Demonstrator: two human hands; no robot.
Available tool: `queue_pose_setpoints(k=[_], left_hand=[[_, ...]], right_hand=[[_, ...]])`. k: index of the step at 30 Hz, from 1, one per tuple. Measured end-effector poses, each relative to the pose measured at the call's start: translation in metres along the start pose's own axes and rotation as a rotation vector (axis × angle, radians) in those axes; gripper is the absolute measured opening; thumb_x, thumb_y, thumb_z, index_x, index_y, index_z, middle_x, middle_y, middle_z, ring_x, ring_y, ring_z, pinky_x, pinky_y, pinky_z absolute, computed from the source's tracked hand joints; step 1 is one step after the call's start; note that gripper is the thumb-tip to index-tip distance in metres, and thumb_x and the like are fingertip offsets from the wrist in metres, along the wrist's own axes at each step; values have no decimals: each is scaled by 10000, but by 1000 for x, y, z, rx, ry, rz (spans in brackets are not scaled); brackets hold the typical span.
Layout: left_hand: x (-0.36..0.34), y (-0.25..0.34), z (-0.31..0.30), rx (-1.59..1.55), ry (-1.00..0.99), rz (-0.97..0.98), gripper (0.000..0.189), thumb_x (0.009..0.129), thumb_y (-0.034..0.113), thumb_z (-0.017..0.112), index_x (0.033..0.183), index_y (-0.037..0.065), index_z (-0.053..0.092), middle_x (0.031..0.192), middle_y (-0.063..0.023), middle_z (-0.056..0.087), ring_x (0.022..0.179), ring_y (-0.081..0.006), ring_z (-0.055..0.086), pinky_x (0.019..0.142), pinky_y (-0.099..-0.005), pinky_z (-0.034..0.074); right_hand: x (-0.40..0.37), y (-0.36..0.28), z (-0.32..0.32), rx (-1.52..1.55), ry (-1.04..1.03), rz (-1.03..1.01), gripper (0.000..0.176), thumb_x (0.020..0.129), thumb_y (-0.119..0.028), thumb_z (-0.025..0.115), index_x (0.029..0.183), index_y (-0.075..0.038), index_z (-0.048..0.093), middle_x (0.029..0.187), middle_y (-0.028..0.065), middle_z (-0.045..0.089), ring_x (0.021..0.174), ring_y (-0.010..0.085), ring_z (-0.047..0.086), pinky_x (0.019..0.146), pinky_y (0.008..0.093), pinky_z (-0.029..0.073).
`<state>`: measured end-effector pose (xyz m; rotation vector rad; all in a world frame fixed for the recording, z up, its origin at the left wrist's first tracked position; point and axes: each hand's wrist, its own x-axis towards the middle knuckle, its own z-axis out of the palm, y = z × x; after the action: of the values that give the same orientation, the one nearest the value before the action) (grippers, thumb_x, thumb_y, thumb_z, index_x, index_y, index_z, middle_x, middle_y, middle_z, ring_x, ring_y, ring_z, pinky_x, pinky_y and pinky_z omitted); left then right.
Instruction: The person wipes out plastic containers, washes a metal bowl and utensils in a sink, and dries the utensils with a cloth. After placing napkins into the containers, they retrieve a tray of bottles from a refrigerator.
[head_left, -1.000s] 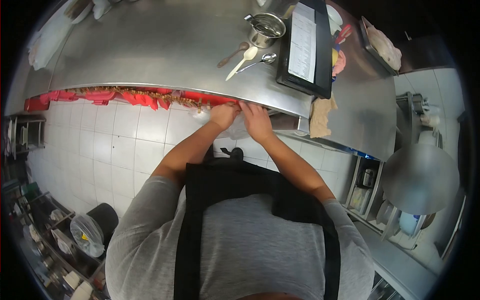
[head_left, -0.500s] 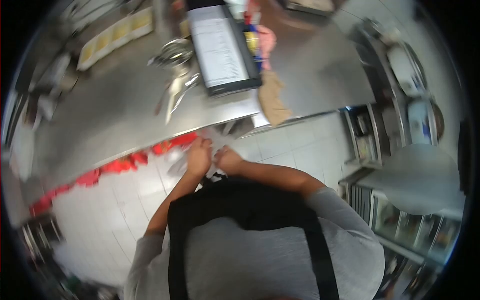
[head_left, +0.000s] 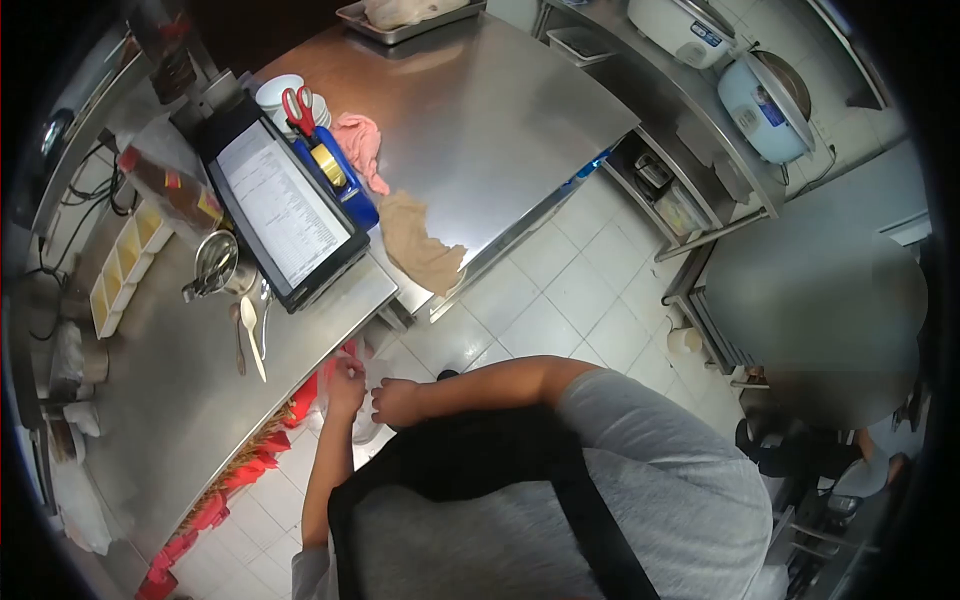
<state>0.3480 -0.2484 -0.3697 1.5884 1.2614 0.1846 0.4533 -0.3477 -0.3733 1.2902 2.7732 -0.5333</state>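
Below the counter's front edge, my left hand [head_left: 345, 388] and my right hand [head_left: 397, 401] are close together, a small gap between them. A thin translucent plastic bag [head_left: 367, 430] hangs between and under them. The fingers of the left are closed on its upper part. Those of the right are curled in against its other side. What the bag holds is hard to make out. Red decorations [head_left: 250, 468] run along the counter edge beside the left forearm.
On the steel counter [head_left: 190, 400] stand a dark-framed screen [head_left: 280, 205], a blue tape dispenser [head_left: 335, 170], red scissors [head_left: 298, 108], a metal cup [head_left: 222, 262] and a white spoon [head_left: 252, 335]. A brown cloth [head_left: 415, 245] lies at the corner. Part of another person [head_left: 820, 450] shows at right.
The view has swung to the right, so the counter and screen now appear further left and tilted. Both hands remain close together at the plastic bag. Another person has come into view at right.
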Motion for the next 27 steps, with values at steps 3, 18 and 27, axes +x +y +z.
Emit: queue_pose_setpoints(k=[3,18,27], left_hand=[[75,-158,38,331,-71,256,91,778,65,547,854,60,595,815,-120,599,833,-278,595,692,-386,493],[7,-125,27,-232,-300,-96,418,784,166,617,1176,83,499,1081,-157,601,972,-306,599,852,-408,474],[-34,-23,-14,332,-121,151,335,856,232,545,1154,85,590,1181,-172,570,1087,-342,542,922,-394,431]], right_hand=[[1,3,-1,5,44,-17,168,769,-213,539,855,-121,650,853,52,617,939,225,567,807,389,439],[2,7,-38,118,229,-8,197,778,-194,543,928,-108,638,979,91,605,1018,245,541,829,408,440],[-100,150,-91,87,1079,752,206,750,-63,550,955,-61,577,917,141,593,842,327,553,815,409,434]])
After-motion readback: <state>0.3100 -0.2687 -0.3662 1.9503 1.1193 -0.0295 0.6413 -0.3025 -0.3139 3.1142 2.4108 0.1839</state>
